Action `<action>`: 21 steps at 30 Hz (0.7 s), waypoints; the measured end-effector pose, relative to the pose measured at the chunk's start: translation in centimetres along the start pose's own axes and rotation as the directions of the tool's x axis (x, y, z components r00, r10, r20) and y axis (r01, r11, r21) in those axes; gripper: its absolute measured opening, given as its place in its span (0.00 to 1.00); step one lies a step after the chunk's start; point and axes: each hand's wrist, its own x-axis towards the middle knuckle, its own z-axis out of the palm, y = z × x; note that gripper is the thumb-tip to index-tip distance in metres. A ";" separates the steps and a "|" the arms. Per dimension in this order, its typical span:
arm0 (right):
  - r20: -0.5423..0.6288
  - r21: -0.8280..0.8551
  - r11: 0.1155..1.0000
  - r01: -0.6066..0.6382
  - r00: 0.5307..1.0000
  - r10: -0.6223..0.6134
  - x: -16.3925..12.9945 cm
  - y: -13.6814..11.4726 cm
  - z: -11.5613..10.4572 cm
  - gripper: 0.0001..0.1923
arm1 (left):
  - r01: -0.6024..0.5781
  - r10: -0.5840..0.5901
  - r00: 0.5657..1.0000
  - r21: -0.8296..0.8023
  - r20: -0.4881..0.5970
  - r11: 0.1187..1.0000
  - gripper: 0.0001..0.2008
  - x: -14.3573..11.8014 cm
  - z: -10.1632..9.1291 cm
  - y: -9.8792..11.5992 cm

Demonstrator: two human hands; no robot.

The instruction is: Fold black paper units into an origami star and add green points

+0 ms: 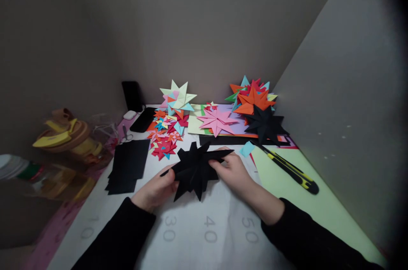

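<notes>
Head view shows two hands holding a black paper star (pixel 194 168) low in the middle of the table (pixel 191 236). The left hand (pixel 156 191) pinches the star at its 8 o'clock side. The right hand (pixel 234 172) grips a long point at the star's 3 o'clock side. Both hands are closed on the paper, one on each side.

At 9 o'clock from the star lies a stack of black paper squares (pixel 129 166). At 12 o'clock sit many small colored stars (pixel 165 132), a pink star (pixel 216 121) and a pale green star (pixel 178 96). At 1 o'clock are an orange star (pixel 253 98) and another black star (pixel 264 123). A yellow and black knife (pixel 290 168) lies at 3 o'clock, near the right hand.

I think the long point could bend or tear if the right hand pulls too hard. The folded parts may slip apart if the left hand lets go. The right sleeve could also bump the knife.
</notes>
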 end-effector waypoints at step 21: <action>0.367 0.664 0.605 -0.440 0.896 0.248 0.6 0.8 0.6 0.14 | -0.207 0.313 0.947 0.615 -0.069 0.761 0.09 -1.0 3.1 0.0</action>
